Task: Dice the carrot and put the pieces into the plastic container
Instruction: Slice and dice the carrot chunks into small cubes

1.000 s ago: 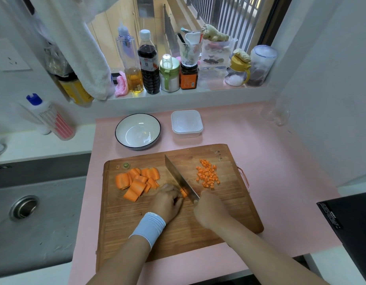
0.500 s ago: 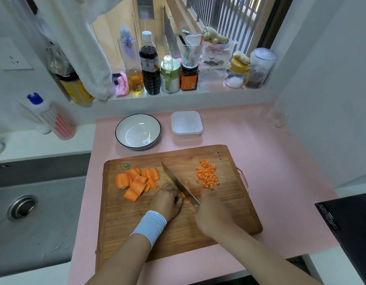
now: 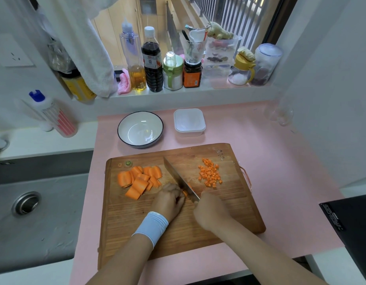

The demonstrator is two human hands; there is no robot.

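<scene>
A wooden cutting board lies on the pink counter. Several large carrot chunks are piled at its left. Small diced carrot pieces are heaped at its right. My left hand presses a small carrot piece against the board, its fingers curled. My right hand grips the handle of a knife, whose blade rests on that piece right beside my left fingers. The white plastic container stands behind the board, with no carrot visible in it.
A white bowl with a dark rim sits left of the container. Bottles and jars line the windowsill. A steel sink lies to the left. A black appliance is at the right edge.
The knife blade has shifted slightly left toward my left fingers while chopping. My left hand has crept back along the carrot piece. The two piles have not moved.
</scene>
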